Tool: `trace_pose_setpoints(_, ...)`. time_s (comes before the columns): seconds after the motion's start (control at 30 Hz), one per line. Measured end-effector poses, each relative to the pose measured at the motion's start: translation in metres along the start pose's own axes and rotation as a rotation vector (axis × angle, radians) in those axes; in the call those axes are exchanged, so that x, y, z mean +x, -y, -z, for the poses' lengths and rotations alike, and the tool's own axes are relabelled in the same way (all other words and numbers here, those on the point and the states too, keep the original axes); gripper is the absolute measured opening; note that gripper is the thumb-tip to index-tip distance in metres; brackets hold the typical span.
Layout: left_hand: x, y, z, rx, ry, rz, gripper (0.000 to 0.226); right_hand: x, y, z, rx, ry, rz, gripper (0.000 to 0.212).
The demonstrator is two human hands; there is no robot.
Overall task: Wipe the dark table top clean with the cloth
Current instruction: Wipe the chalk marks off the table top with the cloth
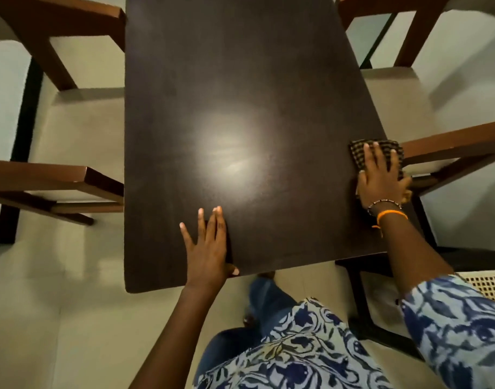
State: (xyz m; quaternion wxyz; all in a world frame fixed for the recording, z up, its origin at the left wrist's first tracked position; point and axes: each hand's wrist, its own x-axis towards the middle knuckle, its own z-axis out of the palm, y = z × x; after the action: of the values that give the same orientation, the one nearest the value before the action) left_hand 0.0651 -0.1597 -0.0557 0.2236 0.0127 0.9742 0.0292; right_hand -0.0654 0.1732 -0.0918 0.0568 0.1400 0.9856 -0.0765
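Cloth (381, 148) lies at the right edge of the dark table (240, 80), a bit nearer the person's end than the middle. It is brown with small checks and looks folded. The right hand (382, 178) lies flat on top of it, fingers straight and spread, pressing it down on the table. That grip is not closed round the cloth; the hand only pushes on it. Part of the cloth sticks out past the fingertips and a bit hangs over the table edge.

The left hand (207, 248) rests flat on the near part of the table, fingers straight, and its thumb hooks over the near edge. It holds nothing.

A round patch of light (229, 153) shines on the middle of the table. Two bracelets (388, 210), one beaded and one orange, sit on the right wrist. Wooden chairs (52, 183) with pale seats stand on both sides of the table. The person wears a blue and white flowered top (296, 355).
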Motion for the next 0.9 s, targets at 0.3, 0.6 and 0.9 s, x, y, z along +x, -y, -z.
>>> trace_pose_setpoints(0.3, -0.018, 0.024, -0.018, -0.158, -0.052, 0.059, 0.122, -0.082, 0.122, -0.026, -0.045, 0.042, 0.163, 0.067)
trace_pose_setpoints(0.6, -0.102, 0.104, -0.057, -0.244, -0.09, 0.357, 0.118, -0.253, 0.295, -0.079, 0.039, 0.358, 0.89, 0.063)
trace_pose_setpoints(0.9, -0.108, 0.094, -0.062, -0.17, -0.114, 0.192, 0.11, -0.202, 0.16, -0.053, -0.068, 0.054, 0.665, 0.062)
